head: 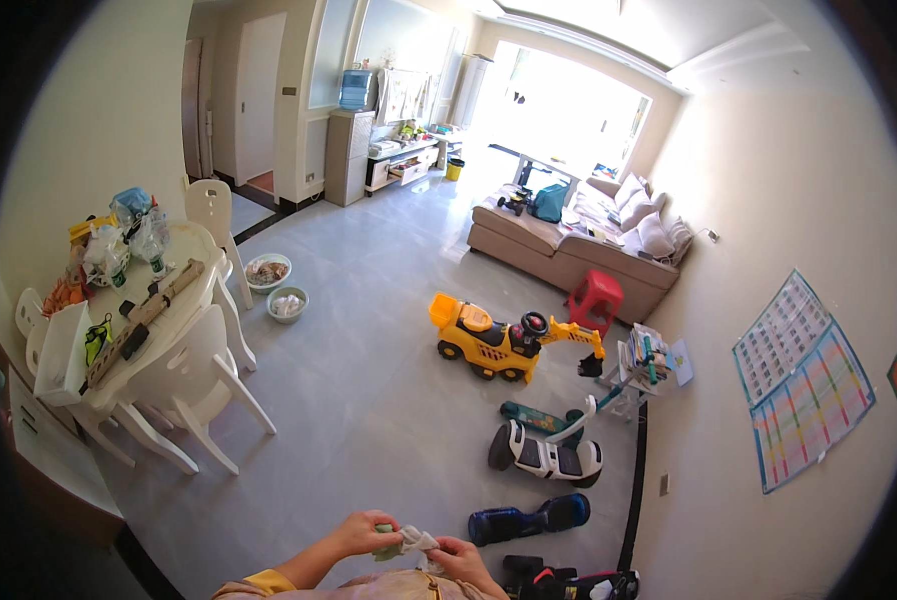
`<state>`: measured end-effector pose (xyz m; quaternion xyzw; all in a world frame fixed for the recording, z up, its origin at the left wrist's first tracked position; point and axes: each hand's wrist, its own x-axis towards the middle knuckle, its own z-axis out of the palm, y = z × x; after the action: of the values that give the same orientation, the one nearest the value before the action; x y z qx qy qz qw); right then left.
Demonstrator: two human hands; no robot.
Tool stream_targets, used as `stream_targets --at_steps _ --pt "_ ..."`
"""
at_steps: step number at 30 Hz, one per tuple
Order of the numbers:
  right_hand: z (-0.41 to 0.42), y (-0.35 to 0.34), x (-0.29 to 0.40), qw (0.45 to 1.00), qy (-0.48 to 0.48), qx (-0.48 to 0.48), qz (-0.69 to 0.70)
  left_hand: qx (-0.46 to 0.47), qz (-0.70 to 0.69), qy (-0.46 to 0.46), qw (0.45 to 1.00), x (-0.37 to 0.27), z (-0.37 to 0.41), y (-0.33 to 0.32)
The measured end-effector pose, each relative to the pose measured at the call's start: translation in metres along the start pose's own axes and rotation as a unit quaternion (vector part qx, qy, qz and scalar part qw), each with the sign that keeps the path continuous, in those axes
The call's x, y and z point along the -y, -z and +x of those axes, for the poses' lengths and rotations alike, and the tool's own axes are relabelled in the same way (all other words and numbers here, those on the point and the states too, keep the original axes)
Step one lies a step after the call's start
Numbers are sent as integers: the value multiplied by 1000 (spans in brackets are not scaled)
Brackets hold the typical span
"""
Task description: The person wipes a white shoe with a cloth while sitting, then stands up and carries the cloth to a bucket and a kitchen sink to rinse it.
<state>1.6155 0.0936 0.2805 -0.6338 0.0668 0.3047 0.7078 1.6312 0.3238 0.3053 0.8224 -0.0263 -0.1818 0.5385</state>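
At the bottom of the head view, in front of my body, my left hand (367,533) pinches a pale green cloth (385,553) together with one end of a bunched white cloth (417,539). The fingers of my right hand (457,559) grip the other end of the white cloth. Some white fabric hangs below, partly hidden by my right hand. Whether the green and white cloths are one piece, I cannot tell. Both hands are above the tiled floor (328,435), to the left of a dark blue hoverboard (527,519).
A yellow ride-on excavator (493,341), a red stool (595,300), a green scooter (542,420) and a white self-balancing scooter (546,456) stand on the right. Left are a cluttered dining table (186,247), white chairs (193,367) and two basins (288,305). A sofa (523,244) stands farther back.
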Motion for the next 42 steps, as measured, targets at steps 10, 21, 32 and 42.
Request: stream_targets --at_steps 10,21,32,42 --pt "179 45 114 990 13 120 -76 -179 -57 63 980 -21 135 41" --pt "379 0 222 979 -7 144 -143 -230 -152 139 951 24 281 175" --pt "556 -10 322 999 7 28 -38 -96 -45 -37 994 -10 492 364" --pt "719 22 409 993 13 83 -88 -196 -83 26 977 -38 645 419"
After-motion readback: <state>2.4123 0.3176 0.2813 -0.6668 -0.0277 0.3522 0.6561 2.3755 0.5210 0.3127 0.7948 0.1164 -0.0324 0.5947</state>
